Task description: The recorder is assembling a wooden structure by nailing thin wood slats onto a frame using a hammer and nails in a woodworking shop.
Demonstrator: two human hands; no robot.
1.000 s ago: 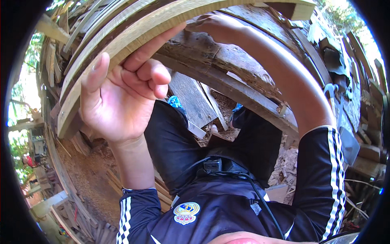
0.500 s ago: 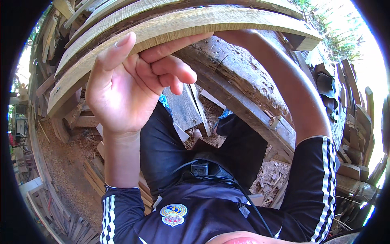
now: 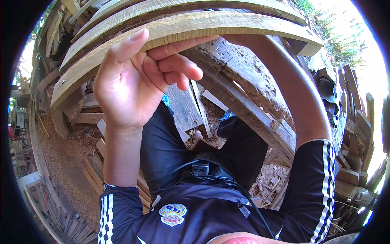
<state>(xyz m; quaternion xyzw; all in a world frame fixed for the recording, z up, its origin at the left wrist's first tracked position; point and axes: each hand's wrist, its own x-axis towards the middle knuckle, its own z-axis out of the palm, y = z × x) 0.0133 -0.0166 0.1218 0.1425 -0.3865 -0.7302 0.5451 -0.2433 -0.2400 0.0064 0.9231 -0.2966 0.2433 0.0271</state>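
A long, pale wooden plank (image 3: pixel 227 22) spans the top of the view, its ends curving down with the lens. At its left part is my left hand (image 3: pixel 132 91), palm toward me. The thumb reaches up over the plank's near edge while the index finger stretches along its underside; the other fingers curl loosely below. My right forearm (image 3: pixel 298 89) rises on the right and passes behind the plank's lower edge. The plank hides my right hand, so its fingers do not show.
More planks (image 3: pixel 178 7) lie beyond the near one. A thick weathered beam (image 3: pixel 248 67) slants below, beside a narrower timber (image 3: pixel 243 103). Wood offcuts (image 3: pixel 270 181) and sawdust (image 3: pixel 65 158) cover the ground. Upright boards (image 3: pixel 357 122) stand at the right; a wood pile sits lower left.
My left hand and the near plank have shifted slightly to the right, and the plank's left end sits a little higher. The left hand's finger pose looks the same.
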